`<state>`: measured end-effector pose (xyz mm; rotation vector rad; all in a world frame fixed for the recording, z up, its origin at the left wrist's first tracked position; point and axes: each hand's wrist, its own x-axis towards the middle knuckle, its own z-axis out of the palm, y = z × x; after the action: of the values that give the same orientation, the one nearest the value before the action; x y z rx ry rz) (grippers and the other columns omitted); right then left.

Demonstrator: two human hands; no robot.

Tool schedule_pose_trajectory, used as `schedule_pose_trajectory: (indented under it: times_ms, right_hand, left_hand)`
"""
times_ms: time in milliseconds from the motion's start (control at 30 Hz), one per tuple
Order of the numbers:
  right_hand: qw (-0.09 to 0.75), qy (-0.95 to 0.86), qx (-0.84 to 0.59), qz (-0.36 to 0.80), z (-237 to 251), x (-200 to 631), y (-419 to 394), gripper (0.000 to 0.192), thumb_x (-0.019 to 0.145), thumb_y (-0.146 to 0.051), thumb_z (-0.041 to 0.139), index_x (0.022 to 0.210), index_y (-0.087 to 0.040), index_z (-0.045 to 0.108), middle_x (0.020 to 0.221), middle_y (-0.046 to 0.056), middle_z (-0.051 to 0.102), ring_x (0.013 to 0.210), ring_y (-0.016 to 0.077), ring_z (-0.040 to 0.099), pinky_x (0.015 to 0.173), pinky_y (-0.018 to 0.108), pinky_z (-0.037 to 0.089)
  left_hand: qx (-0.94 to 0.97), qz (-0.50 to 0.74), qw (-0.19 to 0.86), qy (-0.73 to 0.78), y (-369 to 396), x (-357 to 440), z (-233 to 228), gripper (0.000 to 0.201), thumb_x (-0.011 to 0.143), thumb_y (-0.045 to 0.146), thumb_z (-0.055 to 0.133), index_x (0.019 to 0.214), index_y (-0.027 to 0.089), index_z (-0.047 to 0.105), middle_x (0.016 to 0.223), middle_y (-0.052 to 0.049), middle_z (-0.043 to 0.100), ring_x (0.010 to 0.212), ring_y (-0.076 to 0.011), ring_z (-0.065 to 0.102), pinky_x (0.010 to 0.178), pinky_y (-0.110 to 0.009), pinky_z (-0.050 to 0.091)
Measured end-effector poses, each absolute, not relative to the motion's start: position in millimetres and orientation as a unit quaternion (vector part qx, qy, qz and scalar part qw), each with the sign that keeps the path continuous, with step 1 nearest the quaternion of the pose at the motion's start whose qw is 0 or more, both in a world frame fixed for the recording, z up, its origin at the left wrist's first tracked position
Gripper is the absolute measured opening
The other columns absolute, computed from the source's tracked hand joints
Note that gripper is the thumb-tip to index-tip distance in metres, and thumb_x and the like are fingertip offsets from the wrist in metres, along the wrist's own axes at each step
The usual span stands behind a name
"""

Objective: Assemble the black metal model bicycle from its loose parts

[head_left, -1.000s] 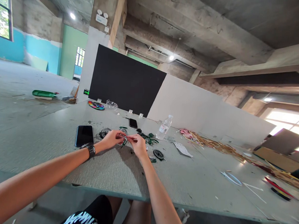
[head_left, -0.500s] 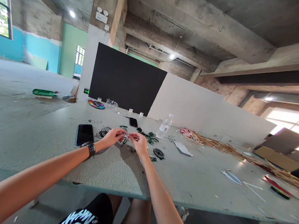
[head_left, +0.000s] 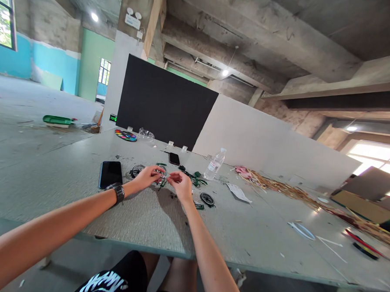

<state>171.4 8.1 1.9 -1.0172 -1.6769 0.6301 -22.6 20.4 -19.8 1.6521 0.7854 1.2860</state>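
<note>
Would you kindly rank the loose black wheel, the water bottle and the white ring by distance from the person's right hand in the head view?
1. Loose black wheel, just right of the right hand.
2. Water bottle, farther back and right.
3. White ring, far right on the table.

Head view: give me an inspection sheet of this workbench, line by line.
Surface: grey table, scuffed, with small scraps scattered on it.
Job's things: small metal part pinched between both hands; a spoked toy wheel to its left, another wheel to the right, green parts behind.
Clutter: smartphone face up, second phone, water bottle upright, paper sheet, colour disc, straw-like strips.
Grips: left hand, watch on its wrist, and right hand both closed on the part, fingertips almost meeting.
Cables: nothing seen.
Surroundings: black panel and white panel behind the table; bare concrete hall.
</note>
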Motion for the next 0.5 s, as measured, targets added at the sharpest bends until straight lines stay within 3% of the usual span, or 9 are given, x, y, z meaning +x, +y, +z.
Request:
schedule_pose_trajectory:
  times_ms: [500]
  right_hand:
    - [0.547,-0.67,-0.446,0.232,-0.5,169.8,8.7,0.029,0.071,-0.043,0.076,0.081,-0.02,0.063,0.079,0.007,0.075,0.075,0.0228,0.071,0.069,0.032,0.055]
  left_hand:
    - [0.65,0.524,0.47,0.287,22.4,-21.9,-23.2,0.041,0.084,0.041,0.072,0.112,0.012,0.066,0.082,-0.007,0.074,0.073,-0.0172,0.069,0.076,-0.034,0.056]
